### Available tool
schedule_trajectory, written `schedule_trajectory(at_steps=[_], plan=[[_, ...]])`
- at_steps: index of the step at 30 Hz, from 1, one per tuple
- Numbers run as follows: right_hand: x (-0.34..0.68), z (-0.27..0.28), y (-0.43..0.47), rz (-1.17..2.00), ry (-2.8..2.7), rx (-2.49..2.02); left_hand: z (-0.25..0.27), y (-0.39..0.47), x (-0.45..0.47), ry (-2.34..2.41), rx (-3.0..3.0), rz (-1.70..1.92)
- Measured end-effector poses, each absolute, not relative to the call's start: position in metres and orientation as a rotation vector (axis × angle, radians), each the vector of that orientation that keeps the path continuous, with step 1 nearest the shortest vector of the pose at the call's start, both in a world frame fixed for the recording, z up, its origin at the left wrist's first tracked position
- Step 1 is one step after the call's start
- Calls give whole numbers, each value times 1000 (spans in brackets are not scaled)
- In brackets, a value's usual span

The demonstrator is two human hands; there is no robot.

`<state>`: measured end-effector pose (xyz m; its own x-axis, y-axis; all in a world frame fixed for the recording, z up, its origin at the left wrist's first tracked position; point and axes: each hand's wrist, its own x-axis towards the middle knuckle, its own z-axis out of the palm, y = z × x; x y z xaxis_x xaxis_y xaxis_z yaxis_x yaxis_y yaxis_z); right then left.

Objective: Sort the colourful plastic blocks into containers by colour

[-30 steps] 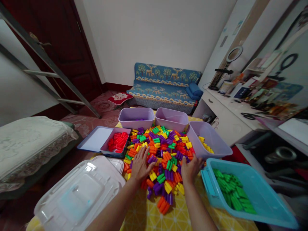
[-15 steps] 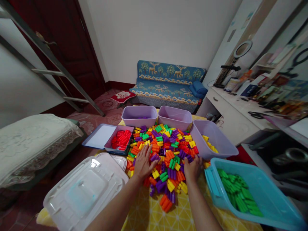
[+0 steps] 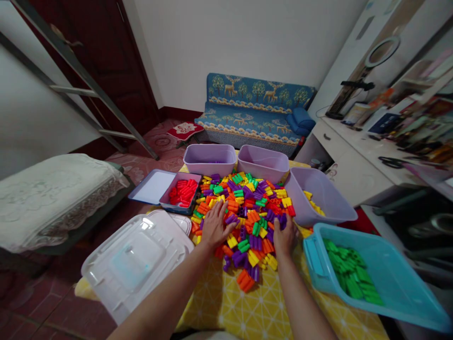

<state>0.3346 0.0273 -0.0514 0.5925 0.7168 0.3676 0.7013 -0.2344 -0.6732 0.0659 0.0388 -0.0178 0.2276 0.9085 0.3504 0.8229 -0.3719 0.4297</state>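
With twelve o'clock pointing away from the person, the heap of coloured plastic pieces (image 3: 247, 217) lies mid-surface (image 3: 269, 302). The left hand (image 3: 214, 229) rests palm down at nine, fingers spread; the right hand (image 3: 285, 236) bends its fingers against the heap's edge at three, beside purple pieces (image 3: 281, 220), and whether it grips any cannot be told. The hands stand apart, one each side, perhaps to keep the whole heap reachable. Containers ring it, probably for a short reach, their visible contents apparently split by colour. Counted: three lilac bins (image 3: 210, 167) at eleven, one and half past two, one turquoise tub (image 3: 389, 269) at four with green pieces (image 3: 354, 276), one hinged box (image 3: 177, 209) at ten with red pieces (image 3: 184, 192), and at least two whitish lids (image 3: 141, 250) at eight, seemingly put aside. The loose pieces overlap too much to count.
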Motion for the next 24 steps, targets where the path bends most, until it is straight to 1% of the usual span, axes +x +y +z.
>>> schedule_trajectory(at_steps=[7,11,14,17,20,22,24], plan=[[306,-29,55,380,-1157,-1774,-20,40,66,1661,2336,840],[263,-8,69,453,-1246,-1676,-24,41,65,1645,2335,873],[232,8,69,485,-1413,-1561,-27,43,64,1631,2339,895],[222,24,55,472,-1556,-1418,-28,43,64,1619,2341,917],[239,28,21,356,-1597,-1389,-26,43,64,1623,2337,905],[258,17,-13,201,-1537,-1453,-24,41,65,1632,2328,891],[277,-6,-52,109,-1427,-1577,-22,40,65,1636,2320,884]])
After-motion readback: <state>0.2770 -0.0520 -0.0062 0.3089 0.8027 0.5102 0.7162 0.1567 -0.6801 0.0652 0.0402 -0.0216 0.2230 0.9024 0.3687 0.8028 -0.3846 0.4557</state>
